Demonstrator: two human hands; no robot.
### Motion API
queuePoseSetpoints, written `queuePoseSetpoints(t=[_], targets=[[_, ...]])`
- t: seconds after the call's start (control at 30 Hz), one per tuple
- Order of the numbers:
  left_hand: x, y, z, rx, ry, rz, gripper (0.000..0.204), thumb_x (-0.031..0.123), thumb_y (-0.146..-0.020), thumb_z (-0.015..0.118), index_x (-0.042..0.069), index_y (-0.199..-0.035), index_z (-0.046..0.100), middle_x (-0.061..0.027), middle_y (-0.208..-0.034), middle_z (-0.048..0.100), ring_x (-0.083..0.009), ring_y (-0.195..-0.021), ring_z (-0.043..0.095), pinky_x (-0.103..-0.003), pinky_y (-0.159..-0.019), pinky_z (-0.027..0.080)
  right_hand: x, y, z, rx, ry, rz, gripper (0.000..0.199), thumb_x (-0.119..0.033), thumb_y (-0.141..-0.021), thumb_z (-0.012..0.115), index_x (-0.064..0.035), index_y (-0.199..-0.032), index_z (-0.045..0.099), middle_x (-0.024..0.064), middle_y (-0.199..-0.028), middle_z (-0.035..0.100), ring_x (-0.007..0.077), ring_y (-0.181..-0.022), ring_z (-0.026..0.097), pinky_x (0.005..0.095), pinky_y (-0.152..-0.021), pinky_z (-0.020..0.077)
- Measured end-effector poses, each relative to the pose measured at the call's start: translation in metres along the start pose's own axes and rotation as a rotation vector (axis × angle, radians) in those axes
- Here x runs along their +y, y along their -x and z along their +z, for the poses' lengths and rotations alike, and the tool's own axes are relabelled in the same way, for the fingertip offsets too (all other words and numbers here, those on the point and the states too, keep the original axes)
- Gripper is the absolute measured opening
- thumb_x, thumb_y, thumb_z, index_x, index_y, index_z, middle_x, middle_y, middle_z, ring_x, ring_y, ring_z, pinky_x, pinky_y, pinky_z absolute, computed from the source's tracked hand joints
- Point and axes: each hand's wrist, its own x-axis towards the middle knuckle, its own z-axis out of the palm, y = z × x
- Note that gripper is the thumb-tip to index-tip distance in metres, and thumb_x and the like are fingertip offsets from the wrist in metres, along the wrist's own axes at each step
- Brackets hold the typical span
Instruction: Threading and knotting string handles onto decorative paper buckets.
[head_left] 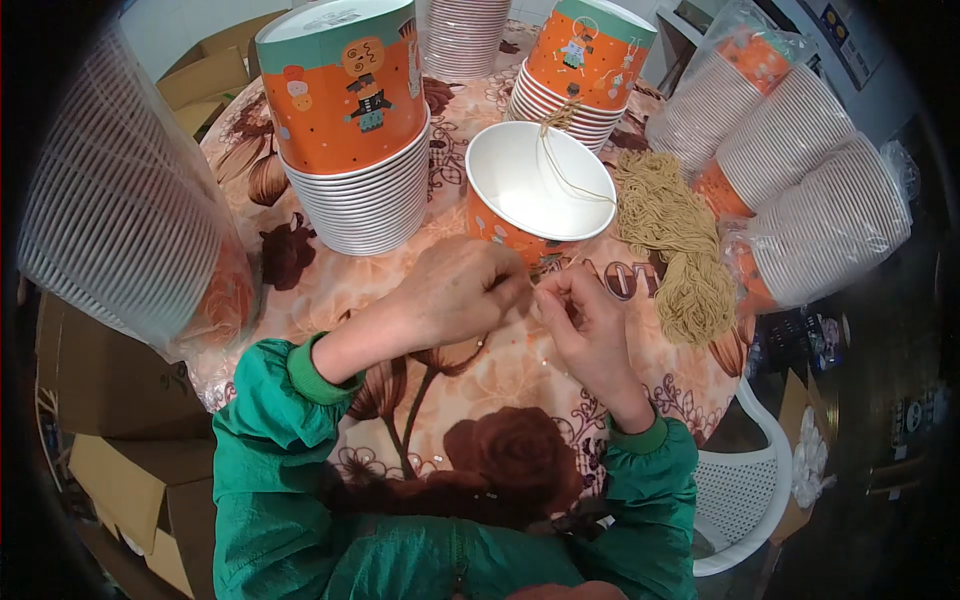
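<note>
An orange patterned paper bucket (540, 185) with a white inside stands at the middle of the table, tilted toward me. A tan cord (565, 178) hangs over its rim and down inside. Just in front of the bucket, my left hand (458, 292) is closed, its fingertips pinched together. Close to it, on the right, my right hand (584, 318) is also closed in a pinch. The fingers hide whatever is between them, if anything. To the right of the bucket lies a loose heap of tan cords (675, 240).
Stacked buckets (345, 120) stand behind at left, with another stack (580, 70) at the back. Plastic-wrapped bucket stacks (830, 225) lie along the right edge; a tall wrapped stack (130, 200) is at left. A white chair (740, 490) and cardboard boxes (140, 480) flank the flowered tablecloth (400, 440).
</note>
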Motion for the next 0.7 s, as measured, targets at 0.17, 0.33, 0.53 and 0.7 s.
queuePoseSetpoints(t=[0.17,0.33,0.53,0.7], targets=[[0.002,-0.007,-0.010,0.419,-0.146,0.183,0.014,0.007,-0.079,0.071,0.005,-0.092,0.066,-0.0091,-0.087,0.059,-0.0305,-0.083,0.061,-0.042,-0.070,0.050,0.015,-0.002,0.001,0.095,-0.369,0.224,0.003,-0.003,-0.099,0.062,-0.0019,-0.099,0.059,0.0022,-0.085,0.065,0.0043,-0.064,0.057,0.0211,-0.056,0.0467],[-0.002,-0.020,-0.017,0.490,-0.431,0.423,0.030,0.001,-0.079,0.071,0.007,-0.108,0.066,-0.0064,-0.098,0.063,-0.0263,-0.098,0.062,-0.044,-0.090,0.048,0.007,-0.005,0.005,0.135,-0.494,0.331,0.003,-0.002,-0.101,0.059,-0.0021,-0.100,0.056,0.0036,-0.085,0.065,0.0047,-0.063,0.059,0.0183,-0.056,0.0488],[-0.021,-0.024,-0.006,0.344,-0.412,0.460,0.030,0.006,-0.078,0.075,0.008,-0.106,0.066,-0.0058,-0.093,0.062,-0.0260,-0.097,0.062,-0.049,-0.104,0.042,0.006,-0.005,0.007,0.191,-0.500,0.314,0.005,-0.003,-0.101,0.061,-0.0019,-0.100,0.056,0.0021,-0.084,0.064,0.0047,-0.063,0.060,0.0182,-0.055,0.0480],[-0.015,-0.023,-0.002,0.333,-0.388,0.461,0.029,0.006,-0.078,0.076,0.008,-0.105,0.067,-0.0056,-0.089,0.061,-0.0262,-0.093,0.062,-0.047,-0.102,0.042,0.006,-0.005,0.008,0.201,-0.506,0.294,0.006,-0.005,-0.101,0.061,-0.0025,-0.100,0.056,0.0004,-0.082,0.063,0.0044,-0.062,0.061,0.0176,-0.054,0.0449]])
